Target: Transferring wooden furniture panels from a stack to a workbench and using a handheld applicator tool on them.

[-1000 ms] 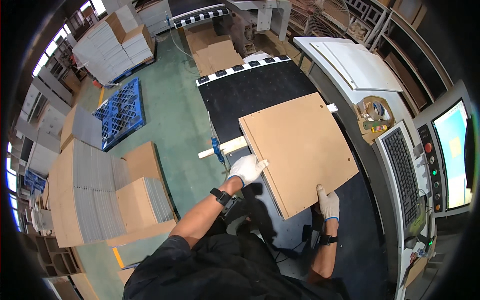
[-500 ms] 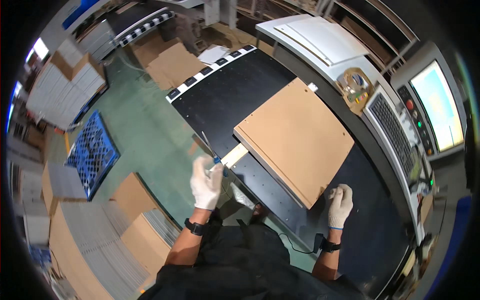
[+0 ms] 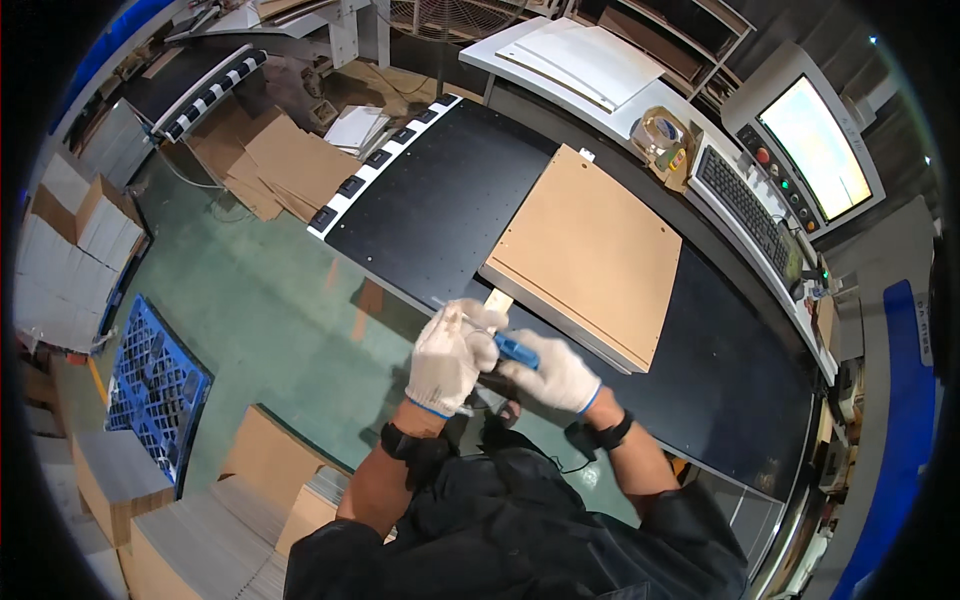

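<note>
- Workshop floor painted green (image 3: 270,300), with a long black perforated machine bed (image 3: 440,210) running diagonally from top centre to lower right.
- One flat brown fibreboard panel (image 3: 590,250) lying on the bed near its front edge, one pale wooden strip (image 3: 497,298) poking out from under the panel's near corner.
- Half a second ago: hands apart, right one resting on the panel's near edge, left one out at the bed's front edge by the strip. Now both off the panel and drawn together just in front of the bed's front edge.
- Left hand (image 3: 447,360) in a white knit glove, curled and closed around the tip end of a small blue-handled tool (image 3: 516,350).
- Right hand (image 3: 555,372), gloved alike, closed on the tool's handle end.
- Judged from that: panel left alone for now, attention on the tool itself.
- Count: two gloved hands, one tool, one panel, one strip.
- Beyond the bed's far edge: one grey keyboard (image 3: 745,205), one lit monitor (image 3: 815,145), one roll of tape (image 3: 662,130).
- One blue plastic pallet (image 3: 150,385) on the floor at left, beside cardboard stacks (image 3: 75,240).
</note>
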`<action>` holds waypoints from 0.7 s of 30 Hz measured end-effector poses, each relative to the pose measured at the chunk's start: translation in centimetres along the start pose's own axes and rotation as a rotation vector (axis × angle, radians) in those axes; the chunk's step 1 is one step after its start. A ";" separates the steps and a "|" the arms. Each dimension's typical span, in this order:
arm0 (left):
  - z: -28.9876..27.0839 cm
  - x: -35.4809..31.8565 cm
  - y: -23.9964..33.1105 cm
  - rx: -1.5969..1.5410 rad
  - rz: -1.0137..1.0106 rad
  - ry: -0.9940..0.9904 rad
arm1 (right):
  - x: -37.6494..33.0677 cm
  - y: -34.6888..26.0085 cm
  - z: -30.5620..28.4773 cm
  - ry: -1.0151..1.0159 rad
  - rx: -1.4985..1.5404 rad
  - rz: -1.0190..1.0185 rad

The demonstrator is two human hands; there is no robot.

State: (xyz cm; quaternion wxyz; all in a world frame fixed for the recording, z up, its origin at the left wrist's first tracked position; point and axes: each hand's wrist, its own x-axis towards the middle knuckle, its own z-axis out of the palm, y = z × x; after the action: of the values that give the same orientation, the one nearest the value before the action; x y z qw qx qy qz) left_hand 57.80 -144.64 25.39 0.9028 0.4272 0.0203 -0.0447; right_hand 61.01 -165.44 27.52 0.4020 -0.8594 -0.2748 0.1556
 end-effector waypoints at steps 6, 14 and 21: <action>-7.2 0.4 -5.4 -0.636 -0.451 -0.129 | 5.6 -0.7 -11.6 -0.032 -0.755 0.354; -15.1 -9.5 -10.3 0.149 -0.471 0.373 | 9.5 -3.1 -15.0 -0.178 -0.934 0.238; -35.1 -29.2 -28.5 1.838 -0.364 -0.115 | 19.7 6.3 -23.0 0.144 -1.054 0.262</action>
State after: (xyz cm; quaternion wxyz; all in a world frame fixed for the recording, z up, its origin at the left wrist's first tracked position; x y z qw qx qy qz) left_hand 25.98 -133.60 -16.65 0.1901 0.9602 -0.0011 -0.2046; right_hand 90.18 -170.90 36.15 -0.0879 -0.9800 -0.1779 -0.0134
